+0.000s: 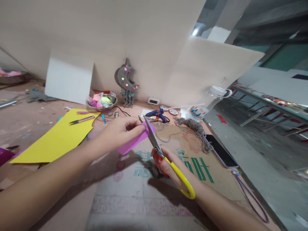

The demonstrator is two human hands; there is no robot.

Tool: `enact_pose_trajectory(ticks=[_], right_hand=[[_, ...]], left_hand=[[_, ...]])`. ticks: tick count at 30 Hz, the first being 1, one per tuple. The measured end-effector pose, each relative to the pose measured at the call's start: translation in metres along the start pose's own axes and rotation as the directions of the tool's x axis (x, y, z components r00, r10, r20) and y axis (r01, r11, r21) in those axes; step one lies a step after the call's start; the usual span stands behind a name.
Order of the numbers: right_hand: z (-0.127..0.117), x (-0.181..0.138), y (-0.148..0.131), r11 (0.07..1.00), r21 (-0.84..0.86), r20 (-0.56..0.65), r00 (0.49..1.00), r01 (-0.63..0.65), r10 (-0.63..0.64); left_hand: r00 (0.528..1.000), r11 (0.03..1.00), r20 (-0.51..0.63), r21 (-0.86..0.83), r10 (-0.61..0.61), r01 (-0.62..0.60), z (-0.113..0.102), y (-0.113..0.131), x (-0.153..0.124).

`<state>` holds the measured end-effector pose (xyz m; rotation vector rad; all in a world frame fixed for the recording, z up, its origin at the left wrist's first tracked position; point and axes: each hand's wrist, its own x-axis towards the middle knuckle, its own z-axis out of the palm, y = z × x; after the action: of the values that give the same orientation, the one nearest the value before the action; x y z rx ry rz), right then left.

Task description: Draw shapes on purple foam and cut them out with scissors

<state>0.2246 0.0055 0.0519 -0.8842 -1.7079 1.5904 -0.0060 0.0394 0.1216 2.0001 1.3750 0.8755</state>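
Note:
In the middle of the head view my left hand (126,128) pinches a small purple sheet (133,142) between thumb and fingers. A pair of scissors (154,138) with a yellow handle is in my right hand (166,160), its fingers wrapped round the grips. The blades are parted and point up and away, with the purple sheet's far end between or right beside them. Both hands are above a printed cardboard sheet (115,189). A yellow sheet (55,138) lies to the left, and thread snips (82,120) rest on it.
Behind the hands stand a metal bowl (114,104) of coloured pieces, a grey moon ornament (126,80) and a blue glue gun (156,114). On the right are grey yarn (194,128), a phone (221,150) and a clear bottle (209,101) near the table edge. A white board (69,77) leans back left.

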Motion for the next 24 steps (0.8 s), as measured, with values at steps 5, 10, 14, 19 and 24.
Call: enact_pose_trajectory(ticks=[5, 10, 14, 19, 24], right_hand=[[0.000, -0.001, -0.002, 1.000, -0.001, 0.001, 1.000, -0.001, 0.001], [0.000, -0.001, -0.002, 1.000, -0.008, -0.002, 1.000, -0.008, 0.008], [0.000, 0.000, 0.002, 1.000, 0.018, 0.002, 1.000, 0.002, -0.002], [-0.001, -0.001, 0.010, 0.998, 0.036, 0.027, 0.998, 0.056, -0.057], [-0.001, -0.003, 0.016, 0.997, 0.065, 0.028, 0.999, 0.037, -0.039]], left_hand=[[1.000, 1.000, 0.002, -0.002, 0.001, -0.001, 0.000, 0.000, 0.000], [1.000, 1.000, -0.001, -0.016, 0.006, -0.006, -0.001, 0.001, 0.000], [1.000, 0.998, 0.007, -0.054, 0.026, -0.025, 0.000, -0.001, 0.000], [0.990, 0.974, 0.139, -0.226, 0.021, 0.011, 0.006, -0.011, 0.003], [0.963, 0.966, 0.268, -0.252, 0.019, 0.051, 0.009, -0.015, 0.004]])
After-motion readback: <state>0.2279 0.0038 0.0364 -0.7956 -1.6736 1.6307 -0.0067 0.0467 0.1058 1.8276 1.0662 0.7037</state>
